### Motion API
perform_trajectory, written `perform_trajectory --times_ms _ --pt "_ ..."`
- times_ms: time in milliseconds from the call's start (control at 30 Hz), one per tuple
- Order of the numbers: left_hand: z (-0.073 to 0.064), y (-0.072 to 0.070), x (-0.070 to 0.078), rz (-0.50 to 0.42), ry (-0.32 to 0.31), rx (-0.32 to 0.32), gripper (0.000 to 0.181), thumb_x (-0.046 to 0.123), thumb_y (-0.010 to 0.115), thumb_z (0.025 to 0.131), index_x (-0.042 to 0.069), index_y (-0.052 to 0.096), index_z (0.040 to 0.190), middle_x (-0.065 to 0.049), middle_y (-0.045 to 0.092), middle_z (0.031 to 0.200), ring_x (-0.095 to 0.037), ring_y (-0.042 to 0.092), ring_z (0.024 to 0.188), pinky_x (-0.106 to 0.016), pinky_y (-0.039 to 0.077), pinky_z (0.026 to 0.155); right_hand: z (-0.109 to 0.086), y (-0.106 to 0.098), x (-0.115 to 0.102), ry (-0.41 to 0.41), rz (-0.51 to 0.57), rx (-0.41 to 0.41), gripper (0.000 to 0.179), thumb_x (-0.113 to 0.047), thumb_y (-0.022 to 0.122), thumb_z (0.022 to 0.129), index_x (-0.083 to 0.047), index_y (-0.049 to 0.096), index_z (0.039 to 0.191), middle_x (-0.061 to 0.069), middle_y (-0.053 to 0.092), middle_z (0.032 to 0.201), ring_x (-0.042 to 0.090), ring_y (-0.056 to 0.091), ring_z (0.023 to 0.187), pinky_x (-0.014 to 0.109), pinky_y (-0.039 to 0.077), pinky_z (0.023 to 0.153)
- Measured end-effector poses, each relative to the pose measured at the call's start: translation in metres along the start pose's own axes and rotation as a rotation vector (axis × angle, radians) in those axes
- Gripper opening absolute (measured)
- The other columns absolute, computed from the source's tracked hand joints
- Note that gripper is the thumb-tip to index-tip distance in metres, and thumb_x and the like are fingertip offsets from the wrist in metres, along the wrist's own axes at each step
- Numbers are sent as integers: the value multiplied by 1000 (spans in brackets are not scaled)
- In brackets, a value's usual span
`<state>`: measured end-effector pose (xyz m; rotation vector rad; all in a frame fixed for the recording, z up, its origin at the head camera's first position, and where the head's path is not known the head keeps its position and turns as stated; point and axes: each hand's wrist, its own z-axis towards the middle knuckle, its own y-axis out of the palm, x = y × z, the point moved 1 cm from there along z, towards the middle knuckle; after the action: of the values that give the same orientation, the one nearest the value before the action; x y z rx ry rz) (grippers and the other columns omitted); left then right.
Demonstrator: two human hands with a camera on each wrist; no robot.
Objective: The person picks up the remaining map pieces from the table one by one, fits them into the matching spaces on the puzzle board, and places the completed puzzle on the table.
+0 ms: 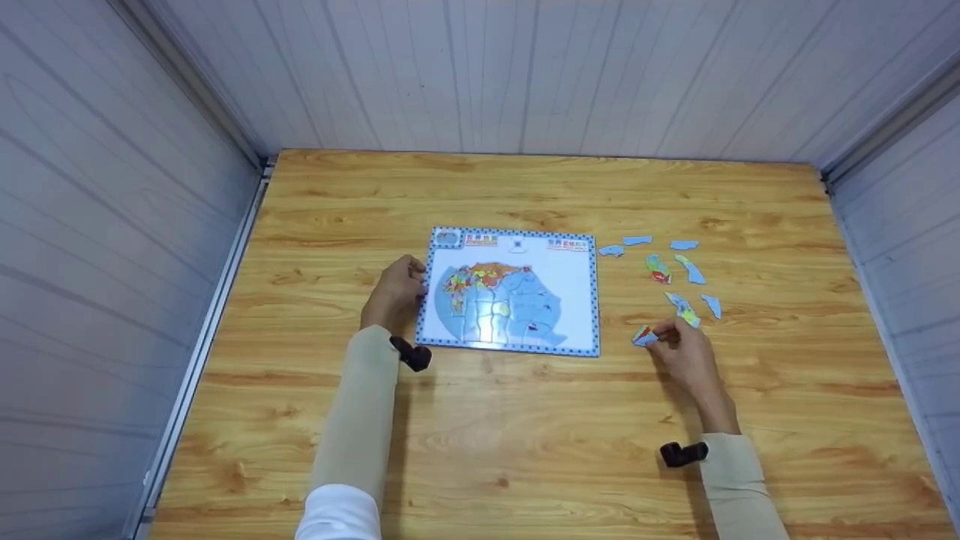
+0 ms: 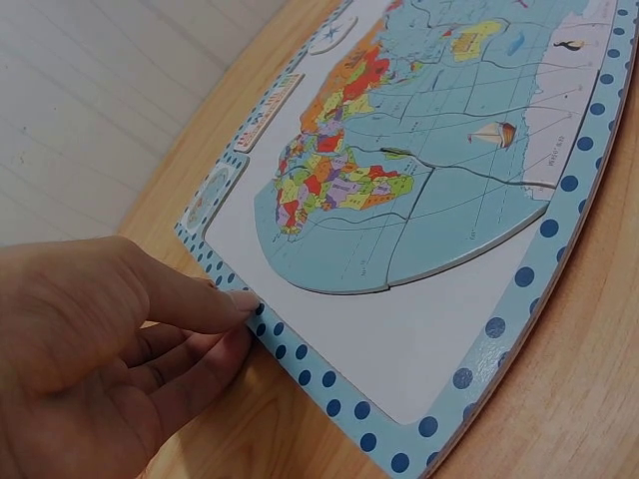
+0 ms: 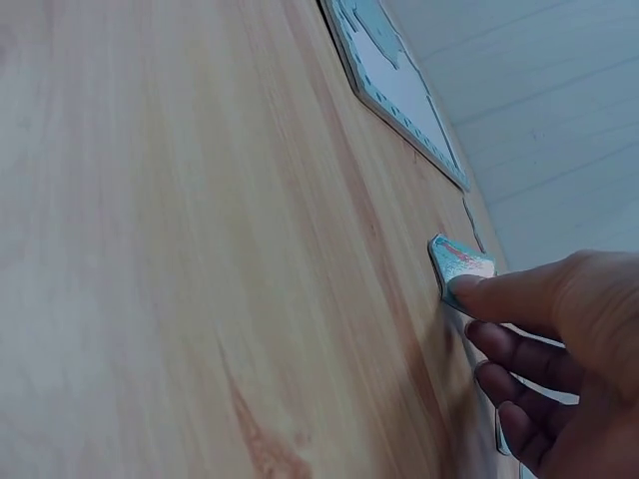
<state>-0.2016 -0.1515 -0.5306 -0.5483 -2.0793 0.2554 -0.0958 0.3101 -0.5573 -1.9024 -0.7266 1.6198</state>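
Observation:
A world-map puzzle board (image 1: 577, 300) with a blue dotted border lies on the table, part of its map filled with joined pieces. At its left edge, my left hand (image 1: 395, 292) grips the border: in the left wrist view the thumb (image 2: 235, 302) lies on top and the fingers curl by the edge. My right hand (image 1: 686, 356), right of the board, pinches a small blue puzzle piece (image 1: 643, 336) with a red patch. In the right wrist view this puzzle piece (image 3: 461, 264) is tilted up off the wood, and the thumb covers part of it.
Loose puzzle pieces lie right of the board, among them a green and red piece (image 1: 658, 268), a curved blue piece (image 1: 691, 270) and a blue-yellow piece (image 1: 682, 309) close to my right hand. Panelled walls (image 1: 480, 75) enclose the wooden table (image 1: 510, 457) at the back and sides.

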Motion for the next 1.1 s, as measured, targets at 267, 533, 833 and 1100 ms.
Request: perform_trajectory --times_ms 267,533,833,1100 --pt "1 1 -1 17 -3 -5 33 -2 45 92 5 45 124 -10 48 112 -23 48 104 -33 43 91 0 2 -2 -8 34 17 19 -13 61 93 -5 65 109 13 66 99 14 57 88 14 44 72" --pt "2 0 -2 20 26 -12 34 -4 47 91 2 45 125 -11 46 111 -24 46 103 -32 42 87 9 10 -15 -57 160 36 20 -16 62 92 -3 67 107 15 67 101 3 56 84 13 44 73" --pt "2 0 -1 0 7 -13 35 -4 47 91 4 45 125 -10 47 112 -23 47 104 -33 43 90 15 27 -36 -66 226 -10 22 -16 62 92 -2 65 108 16 67 103 9 58 88 13 45 75" --pt "1 1 0 -35 -27 -11 35 -3 46 92 7 45 125 -9 46 113 -23 46 106 -34 42 92 16 41 -51 -72 262 -54 22 -16 61 93 -1 65 109 16 66 105 22 59 95 15 45 76"
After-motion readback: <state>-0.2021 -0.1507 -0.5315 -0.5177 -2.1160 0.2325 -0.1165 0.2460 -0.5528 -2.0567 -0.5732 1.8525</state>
